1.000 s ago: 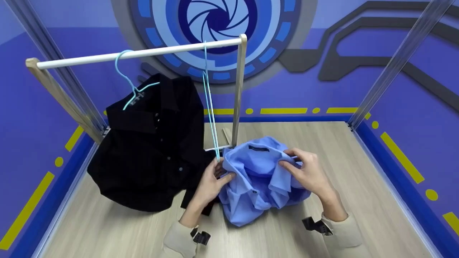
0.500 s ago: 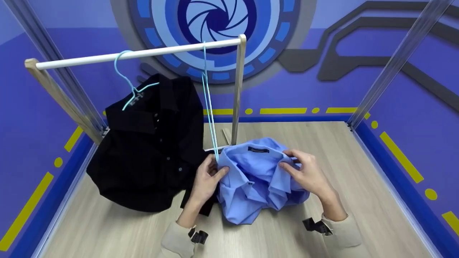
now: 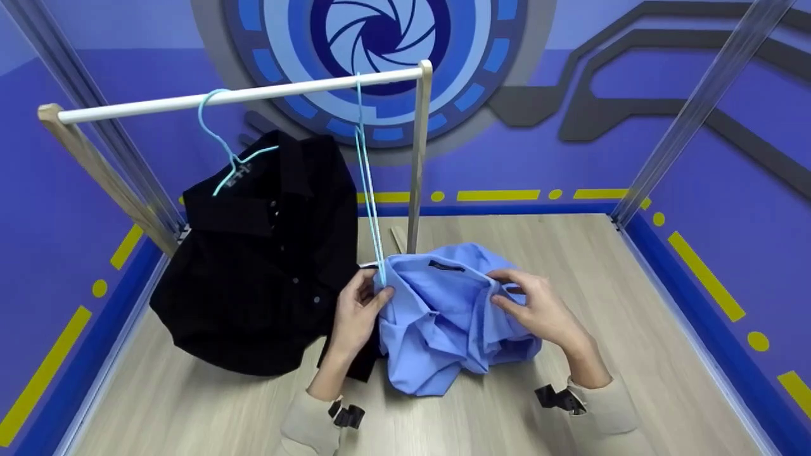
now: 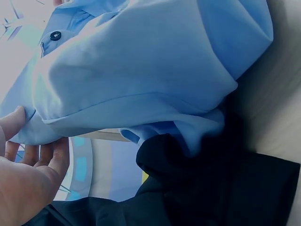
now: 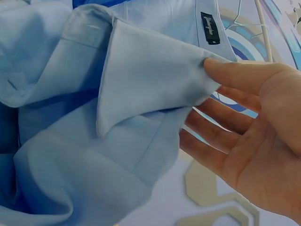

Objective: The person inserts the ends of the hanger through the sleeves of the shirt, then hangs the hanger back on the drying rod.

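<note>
A light blue shirt (image 3: 418, 354) is held up by its collar, with the dark neck label (image 5: 210, 28) showing inside. My left hand (image 3: 357, 311) pinches the left side of the collar between thumb and fingers, right at the lower end of a thin light-blue hanger (image 3: 369, 190). On the other side, my right hand (image 3: 538, 307) pinches the right of the collar; in the right wrist view the thumb lies on the collar flap (image 5: 150, 75) with the fingers behind it. A dark button (image 4: 56, 36) shows in the left wrist view. The shirt's lower part is bunched.
A clothes rack with a white rail (image 3: 285, 88) and wooden posts (image 3: 419, 158) stands at the left and back. From it a black shirt (image 3: 253, 285) hangs on another light-blue hanger (image 3: 218, 136), its sleeve beside my left hand. Purple-blue walls (image 3: 519, 158) enclose the wooden tabletop (image 3: 640, 316).
The left hand has moved left and slightly up with its side of the collar, meeting the hanger's lower end. The collar opening looks wider; the right hand has shifted slightly left.
</note>
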`<state>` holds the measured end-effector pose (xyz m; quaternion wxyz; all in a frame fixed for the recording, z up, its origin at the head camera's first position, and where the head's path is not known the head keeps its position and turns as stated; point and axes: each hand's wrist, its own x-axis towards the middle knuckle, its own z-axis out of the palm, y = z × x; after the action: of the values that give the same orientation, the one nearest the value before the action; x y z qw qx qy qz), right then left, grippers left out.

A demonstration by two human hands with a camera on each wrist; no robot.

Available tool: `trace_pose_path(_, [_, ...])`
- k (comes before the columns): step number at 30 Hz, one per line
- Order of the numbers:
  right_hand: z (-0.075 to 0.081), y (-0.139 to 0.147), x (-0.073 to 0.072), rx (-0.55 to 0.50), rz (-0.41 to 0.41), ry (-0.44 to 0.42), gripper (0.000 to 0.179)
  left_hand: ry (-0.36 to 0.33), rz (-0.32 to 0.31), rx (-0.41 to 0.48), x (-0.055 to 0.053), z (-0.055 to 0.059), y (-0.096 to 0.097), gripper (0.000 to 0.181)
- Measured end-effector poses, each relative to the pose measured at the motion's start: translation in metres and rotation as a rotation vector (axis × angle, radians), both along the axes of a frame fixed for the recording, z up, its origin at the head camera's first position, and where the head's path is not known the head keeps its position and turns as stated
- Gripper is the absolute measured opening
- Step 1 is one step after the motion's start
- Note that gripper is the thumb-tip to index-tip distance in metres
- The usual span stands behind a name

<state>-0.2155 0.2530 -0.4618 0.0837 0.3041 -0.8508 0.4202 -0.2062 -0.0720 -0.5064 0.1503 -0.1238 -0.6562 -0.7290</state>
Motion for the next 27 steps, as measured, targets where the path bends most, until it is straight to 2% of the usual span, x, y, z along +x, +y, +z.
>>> trace_pose_path(5, [-0.004,0.007,-0.001,0.060,0.011,-0.060,0.046,0.006,0.010,-0.007,0.000,0.000,-0.003,0.024])
trace_pose_path(10, [-0.006,0.015,0.000,0.148,-0.022,-0.154,0.051,0.021,0.019,-0.007,0.000,0.000,-0.006,0.023])
trace_pose_path(14, [-0.007,0.019,0.001,0.189,-0.078,-0.194,0.052,0.040,0.024,-0.003,-0.001,-0.001,-0.007,0.023])
trace_pose_path(19, [-0.007,0.023,0.003,0.250,-0.165,-0.205,0.046,0.042,0.030,0.013,0.000,0.000,-0.009,0.023])
trace_pose_path(27, [-0.014,0.028,0.005,0.434,-0.301,-0.323,0.041,0.021,0.028,0.027,0.000,0.002,-0.011,0.023])
